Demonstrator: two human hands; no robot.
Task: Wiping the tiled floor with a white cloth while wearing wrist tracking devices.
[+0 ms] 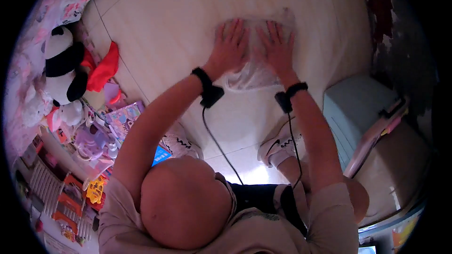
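Note:
A thin, see-through whitish sheet, which looks like a plastic bag [254, 77], lies crumpled on the pale tiled floor [188, 9]. My left hand [230, 47] rests flat on its left part, fingers stretched forward and somewhat apart. Beside it, my right hand [277, 49] presses on the right part, its fingers spread too. A narrow gap with some of the sheet showing separates the two hands. Neither hand grips anything. Part of the sheet is hidden under the palms. Each wrist wears a black band with a small box and a cable.
Left of me are a panda plush toy [63, 66], a red cloth [104, 68], a colourful box [125, 117] and several small toys. A grey-blue box-shaped container [358, 101] stands on the right. My shoes [181, 146] are planted on the floor behind the sheet.

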